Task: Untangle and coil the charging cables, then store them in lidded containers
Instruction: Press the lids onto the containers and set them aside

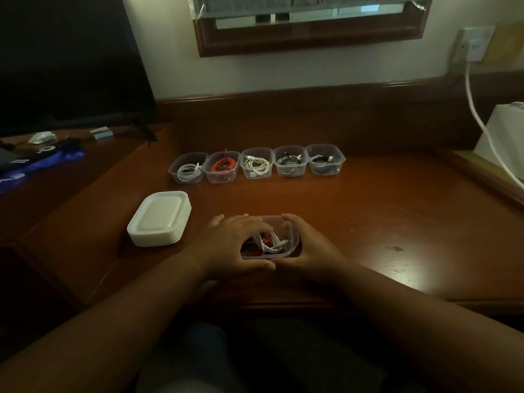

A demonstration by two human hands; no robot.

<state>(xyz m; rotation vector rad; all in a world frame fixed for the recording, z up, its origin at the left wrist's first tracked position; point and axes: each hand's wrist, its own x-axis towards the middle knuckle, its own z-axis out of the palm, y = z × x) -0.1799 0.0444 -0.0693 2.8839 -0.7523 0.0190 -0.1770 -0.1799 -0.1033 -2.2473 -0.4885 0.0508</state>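
Along the back of the wooden desk (pixel 368 211) stood a row of five clear plastic tubs, all without lids and set side by side so that neighbours touched or nearly touched. From the left, the first tub (pixel 187 167) held a coiled white cable, the second tub (pixel 223 166) a red-orange cable, the third tub (pixel 256 163) a cream-white cable, the fourth tub (pixel 289 161) a thin mixed dark-and-light cable, and the fifth tub (pixel 325 159) a black cable. A stack of white lids (pixel 159 218) sat on the desk nearer the person, left of the hands and apart from the row.

Close to the front edge, a sixth clear tub (pixel 292 236) rested on the desk, holding a white cable (pixel 271 241) together with something red that was partly hidden. The left hand (pixel 235 245) curled round the tub's left side, its fingers reaching over the rim and across the cable while the thumb lay along the near wall. The right hand (pixel 306 248) gripped the right side, fingers wrapped round the far corner, thumb at the near wall just beside the left thumb.

Bare desk surface lay between this tub and the row, and more stretched out to the right. A raised wooden ledge bounded the desk behind the row. At the far right a white power cord (pixel 479 117) ran down from a wall socket (pixel 473 44) past a white box (pixel 504 134). To the left, a dark screen (pixel 68 58) stood over a lower side surface.
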